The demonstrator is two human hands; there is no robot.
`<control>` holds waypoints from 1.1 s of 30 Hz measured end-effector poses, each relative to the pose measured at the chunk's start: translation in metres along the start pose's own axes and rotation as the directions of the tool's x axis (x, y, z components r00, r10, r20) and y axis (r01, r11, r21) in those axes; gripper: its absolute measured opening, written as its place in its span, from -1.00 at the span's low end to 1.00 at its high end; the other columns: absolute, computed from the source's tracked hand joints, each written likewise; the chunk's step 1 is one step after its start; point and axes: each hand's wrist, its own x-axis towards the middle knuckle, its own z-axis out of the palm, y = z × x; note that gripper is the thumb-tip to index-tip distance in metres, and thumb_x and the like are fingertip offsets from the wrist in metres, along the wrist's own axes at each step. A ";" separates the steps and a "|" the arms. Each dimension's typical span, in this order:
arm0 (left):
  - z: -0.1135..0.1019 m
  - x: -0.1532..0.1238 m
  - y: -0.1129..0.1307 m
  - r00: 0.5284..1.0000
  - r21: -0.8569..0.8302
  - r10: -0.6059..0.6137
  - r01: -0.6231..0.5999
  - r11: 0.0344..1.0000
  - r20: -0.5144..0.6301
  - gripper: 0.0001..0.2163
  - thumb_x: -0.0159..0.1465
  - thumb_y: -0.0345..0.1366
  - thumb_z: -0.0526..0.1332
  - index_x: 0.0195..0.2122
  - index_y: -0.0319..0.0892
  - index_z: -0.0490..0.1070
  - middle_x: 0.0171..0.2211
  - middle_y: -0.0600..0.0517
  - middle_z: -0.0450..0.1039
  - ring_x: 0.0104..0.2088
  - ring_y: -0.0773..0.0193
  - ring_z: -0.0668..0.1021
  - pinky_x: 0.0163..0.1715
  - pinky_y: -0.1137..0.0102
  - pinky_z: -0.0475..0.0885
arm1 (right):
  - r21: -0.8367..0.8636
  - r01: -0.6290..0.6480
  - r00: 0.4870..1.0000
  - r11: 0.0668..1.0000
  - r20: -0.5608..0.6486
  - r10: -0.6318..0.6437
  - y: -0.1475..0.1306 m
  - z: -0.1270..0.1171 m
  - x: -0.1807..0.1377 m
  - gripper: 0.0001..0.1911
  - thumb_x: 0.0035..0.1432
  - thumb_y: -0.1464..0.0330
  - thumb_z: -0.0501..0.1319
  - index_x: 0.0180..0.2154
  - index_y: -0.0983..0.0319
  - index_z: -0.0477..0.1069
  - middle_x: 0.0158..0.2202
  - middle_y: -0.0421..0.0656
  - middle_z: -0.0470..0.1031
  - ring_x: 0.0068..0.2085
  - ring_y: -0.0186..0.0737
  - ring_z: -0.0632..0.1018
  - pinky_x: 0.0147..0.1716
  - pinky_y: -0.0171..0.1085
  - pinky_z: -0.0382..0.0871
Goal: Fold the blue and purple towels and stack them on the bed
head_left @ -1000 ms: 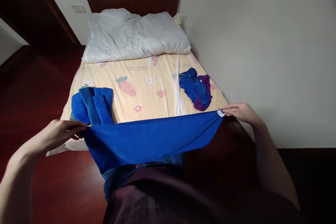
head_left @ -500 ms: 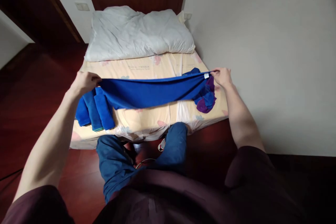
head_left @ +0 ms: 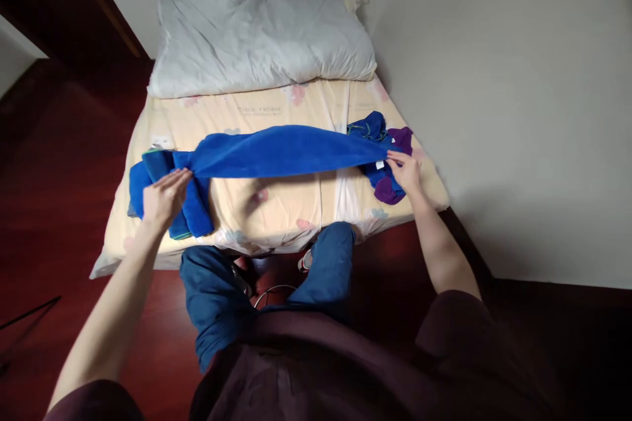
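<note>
A blue towel (head_left: 281,152) is stretched sideways above the bed (head_left: 276,112), held at both ends. My left hand (head_left: 165,196) grips its left end, just over a pile of folded blue towels (head_left: 190,210). My right hand (head_left: 405,171) pinches the right corner with the white tag, over a heap of blue and purple cloths (head_left: 390,187).
A white pillow (head_left: 257,29) lies at the head of the bed. A white wall (head_left: 494,79) runs along the bed's right side. Dark red wooden floor (head_left: 49,177) lies to the left. My knees in blue trousers (head_left: 326,263) touch the bed's foot.
Both hands swung the towel forward from in front of my body out over the bed, then lowered it toward the sheet. The camera view tilted down.
</note>
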 end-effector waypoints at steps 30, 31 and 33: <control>0.136 -0.109 0.034 0.904 0.121 0.145 -0.210 0.970 0.402 -0.75 0.37 -0.41 0.08 -0.22 -0.22 0.59 -0.25 -0.27 0.57 -0.13 -0.10 0.55 -0.07 0.08 0.34 | -0.275 -0.239 0.908 0.931 0.278 0.315 0.078 0.073 -0.147 -0.61 0.08 0.56 0.15 -0.16 0.28 0.70 0.12 0.01 0.65 0.24 0.06 0.56 0.37 0.01 0.41; 0.136 -0.110 0.030 0.908 0.144 0.128 -0.199 0.969 0.398 -0.74 0.36 -0.42 0.08 -0.17 -0.23 0.59 -0.21 -0.28 0.58 -0.13 -0.10 0.55 -0.07 0.08 0.34 | -0.298 -0.235 0.907 0.925 0.274 0.319 0.076 0.075 -0.148 -0.59 0.08 0.57 0.13 -0.15 0.29 0.70 0.13 0.02 0.64 0.27 0.07 0.53 0.37 0.01 0.40; 0.136 -0.112 0.019 0.916 0.173 0.086 -0.166 0.971 0.393 -0.71 0.34 -0.44 0.07 -0.08 -0.24 0.58 -0.17 -0.29 0.59 -0.11 -0.11 0.57 -0.08 0.10 0.35 | -0.328 -0.228 0.906 0.917 0.273 0.323 0.072 0.078 -0.151 -0.57 0.08 0.56 0.13 -0.12 0.30 0.70 0.15 0.04 0.63 0.30 0.09 0.49 0.37 0.02 0.39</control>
